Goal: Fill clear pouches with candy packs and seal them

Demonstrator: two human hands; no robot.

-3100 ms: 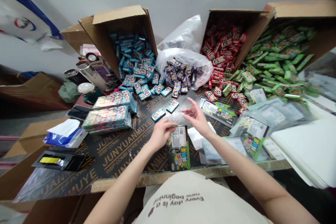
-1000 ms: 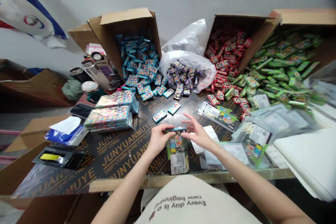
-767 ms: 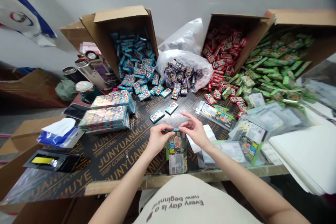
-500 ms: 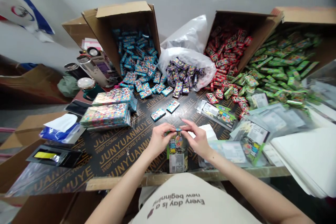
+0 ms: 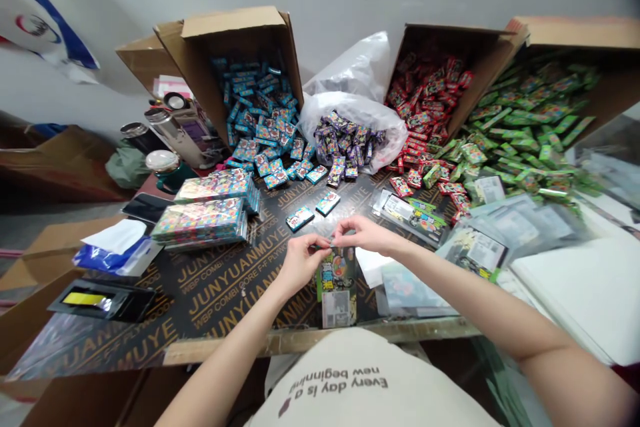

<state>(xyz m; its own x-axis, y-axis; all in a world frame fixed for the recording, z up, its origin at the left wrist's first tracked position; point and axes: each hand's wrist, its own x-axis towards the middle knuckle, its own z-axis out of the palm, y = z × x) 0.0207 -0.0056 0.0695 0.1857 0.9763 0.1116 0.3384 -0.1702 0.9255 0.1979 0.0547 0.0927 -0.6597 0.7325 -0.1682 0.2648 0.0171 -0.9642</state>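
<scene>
A flat plastic pouch [image 5: 338,280] with green and black print and a pale label lies in front of me near the table's front edge. My left hand [image 5: 303,257] pinches the left part of its upper end between thumb and fingers. Close against it, my right hand [image 5: 363,235] has its fingertips pressed together at the same end, so the exact grip there is partly hidden. Just beyond my hands lie two small blue boxes: one [image 5: 300,218] at the left and another [image 5: 328,203] further back.
Cartons spill blue boxes [image 5: 273,133], red boxes [image 5: 425,107] and green boxes [image 5: 525,133] along the back. Between them sits a plastic bag [image 5: 310,107] of purple boxes. Filled packs [image 5: 200,219] are stacked left; more pouches [image 5: 420,217] and white sheets [image 5: 570,287] lie right.
My right hand has moved left along the pouch's upper end until its fingertips meet those of my left hand. The left hand stays nearly where it was.
</scene>
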